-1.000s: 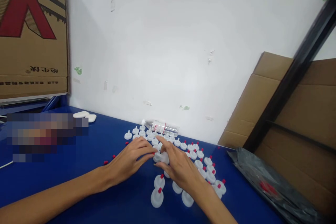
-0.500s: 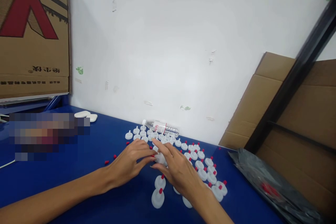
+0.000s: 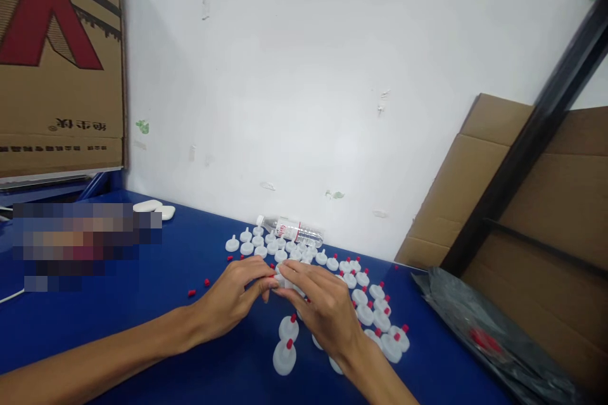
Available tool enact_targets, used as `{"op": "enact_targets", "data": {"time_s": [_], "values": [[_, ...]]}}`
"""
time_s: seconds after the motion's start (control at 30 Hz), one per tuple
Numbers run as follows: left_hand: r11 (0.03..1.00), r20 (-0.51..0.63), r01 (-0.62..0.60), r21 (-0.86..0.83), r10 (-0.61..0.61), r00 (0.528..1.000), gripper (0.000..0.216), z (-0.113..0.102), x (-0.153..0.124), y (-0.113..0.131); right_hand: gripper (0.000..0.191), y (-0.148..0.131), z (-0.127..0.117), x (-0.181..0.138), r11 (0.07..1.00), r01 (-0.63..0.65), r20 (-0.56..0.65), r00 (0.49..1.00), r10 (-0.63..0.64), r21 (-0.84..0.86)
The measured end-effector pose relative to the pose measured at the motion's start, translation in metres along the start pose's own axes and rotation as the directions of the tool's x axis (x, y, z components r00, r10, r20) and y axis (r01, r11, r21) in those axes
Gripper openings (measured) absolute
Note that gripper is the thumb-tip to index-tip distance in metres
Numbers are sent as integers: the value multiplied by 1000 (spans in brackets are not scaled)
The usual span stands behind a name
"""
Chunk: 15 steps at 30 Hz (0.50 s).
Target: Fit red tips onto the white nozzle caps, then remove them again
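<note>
Over the middle of the blue table, my left hand (image 3: 240, 291) and my right hand (image 3: 325, 304) meet at the fingertips. My right fingers are closed on a white nozzle cap (image 3: 281, 280), partly hidden by them. The left thumb and fingers pinch a small red tip cap at the nozzle end; only a sliver of red shows. Two white nozzle caps with red tips, the nearer one (image 3: 284, 359) in front, lie below the hands. Several red-tipped ones (image 3: 365, 313) spread to the right. Behind the hands stand several bare white nozzle caps (image 3: 260, 252). Loose red tip caps (image 3: 192, 293) lie left.
A clear plastic bottle (image 3: 304, 233) lies on its side by the wall. Two white rounded objects (image 3: 164, 212) rest at the back left, near a blurred-out patch. A grey plastic bag (image 3: 456, 304) with red contents lies right, beside cardboard (image 3: 456, 190) and a dark post.
My right hand's fingers have drawn in and closed further over the white nozzle cap. The left hand keeps its pinch, meeting it closely. The other caps stay in place.
</note>
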State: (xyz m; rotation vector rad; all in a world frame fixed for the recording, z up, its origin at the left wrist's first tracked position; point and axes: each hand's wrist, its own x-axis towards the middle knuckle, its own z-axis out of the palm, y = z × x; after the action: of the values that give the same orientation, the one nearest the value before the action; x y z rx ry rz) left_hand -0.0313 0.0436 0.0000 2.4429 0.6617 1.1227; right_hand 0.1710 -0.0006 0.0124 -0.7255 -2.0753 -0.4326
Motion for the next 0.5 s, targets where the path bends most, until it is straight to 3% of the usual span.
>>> {"op": "enact_targets", "data": {"time_s": [0.27,0.37,0.5], "values": [[998,84,51,-43,-48,995,41,-3,0,1,30,-3,1,-1,1000,0,1,1000,0,0],[998,57,43,45,-45,997,42,-2,3,1,27,-1,0,1,999,-43,57,997,43,-9],[975,30,11,224,-18,999,28,1,8,-2,23,6,-10,7,975,-155,189,965,184,-161]]}}
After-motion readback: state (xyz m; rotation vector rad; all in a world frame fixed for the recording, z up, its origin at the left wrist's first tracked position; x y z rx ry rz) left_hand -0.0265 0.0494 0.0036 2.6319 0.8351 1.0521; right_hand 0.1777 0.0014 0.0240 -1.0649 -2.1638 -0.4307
